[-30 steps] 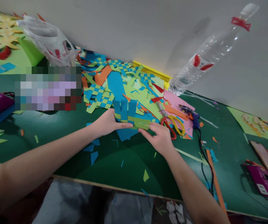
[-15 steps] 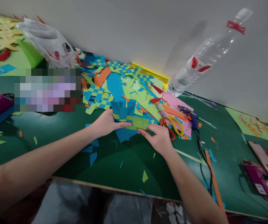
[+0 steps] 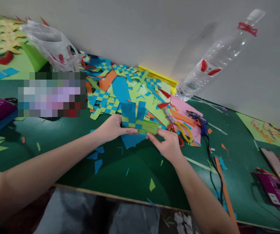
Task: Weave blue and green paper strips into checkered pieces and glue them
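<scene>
Between my two hands is a woven piece of blue and green paper strips [image 3: 131, 120], with blue strips standing up and green strips running to the right. My left hand [image 3: 115, 126] pinches its left side, thumb along the lower edge. At the right, my right hand [image 3: 165, 139] grips the ends of the green strips between thumb and fingers. A blue paper sheet [image 3: 135, 140] lies on the table just below the weave. Behind it are finished-looking checkered weaves [image 3: 101, 97] of the same colours. Scissors [image 3: 179, 128] with red and yellow handles rest beside my right hand.
A blue glue gun [image 3: 202, 126] with a black cord lies right of the scissors. A clear plastic bottle [image 3: 210, 65] leans against the wall. Paper scraps [image 3: 152, 184] dot the green table [image 3: 120, 172]. A plastic bag [image 3: 54, 45] stands back left; a phone [image 3: 273, 164] lies far right.
The upright blue strips have shifted: the left ones now stand flatter and closer together, with a gap before the right one. Both hands keep their hold, and the view has moved slightly.
</scene>
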Demonstrator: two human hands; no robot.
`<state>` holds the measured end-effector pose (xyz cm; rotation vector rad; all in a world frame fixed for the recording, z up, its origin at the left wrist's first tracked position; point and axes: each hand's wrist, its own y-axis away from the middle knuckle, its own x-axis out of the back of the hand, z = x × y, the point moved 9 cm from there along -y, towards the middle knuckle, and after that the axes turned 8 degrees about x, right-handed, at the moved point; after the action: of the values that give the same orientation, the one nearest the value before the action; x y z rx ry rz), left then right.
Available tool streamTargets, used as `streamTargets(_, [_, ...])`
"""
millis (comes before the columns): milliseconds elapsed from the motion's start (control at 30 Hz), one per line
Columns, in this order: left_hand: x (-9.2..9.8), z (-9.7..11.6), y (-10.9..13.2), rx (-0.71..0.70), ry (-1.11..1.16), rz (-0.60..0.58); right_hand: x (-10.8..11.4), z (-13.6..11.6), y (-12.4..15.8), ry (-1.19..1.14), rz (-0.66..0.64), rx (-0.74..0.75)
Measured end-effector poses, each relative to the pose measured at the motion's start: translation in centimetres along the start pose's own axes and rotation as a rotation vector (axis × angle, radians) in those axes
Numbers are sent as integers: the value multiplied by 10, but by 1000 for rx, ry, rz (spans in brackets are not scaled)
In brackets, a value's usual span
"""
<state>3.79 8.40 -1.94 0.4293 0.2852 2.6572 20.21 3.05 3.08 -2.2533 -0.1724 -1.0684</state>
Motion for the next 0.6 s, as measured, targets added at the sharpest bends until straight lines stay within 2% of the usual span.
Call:
streamTargets(167, [1, 1, 0, 2, 40, 10, -2, 4, 1, 10, -16, -36])
streamTargets(400, [4, 4, 1, -22, -28, 43, 0, 7, 1, -17, -8, -67])
streamTargets(600, [3, 1, -1, -1, -114, 40, 0, 18, 3, -207, 46, -187])
